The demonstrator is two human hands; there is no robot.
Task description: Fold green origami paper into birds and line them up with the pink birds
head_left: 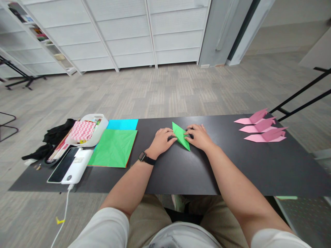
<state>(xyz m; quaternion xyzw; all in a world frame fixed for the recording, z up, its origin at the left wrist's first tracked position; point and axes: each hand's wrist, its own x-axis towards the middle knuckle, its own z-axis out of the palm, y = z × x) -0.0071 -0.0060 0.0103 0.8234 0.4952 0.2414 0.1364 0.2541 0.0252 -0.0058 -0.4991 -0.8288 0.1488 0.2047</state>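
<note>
A folded green paper (180, 135), pointed at its far and near ends, lies on the dark table between my hands. My left hand (164, 139) pinches its left edge with thumb and fingers. On the opposite side, my right hand (198, 136) has its thumb and fingertips closed on the right edge. Left of my hands lies a stack of square paper, with a green sheet (113, 148) on top and a blue sheet (123, 124) showing behind it. Three pink folded paper figures (265, 135) sit in a row at the right.
A white basket (102, 128) with a pink zigzag-patterned item stands at the table's left. Near it are black cloth (58, 132), a phone (63, 166) and a white power bank (77, 168), whose cable (66, 203) hangs over the front edge. White cabinets (129, 34) stand beyond the table.
</note>
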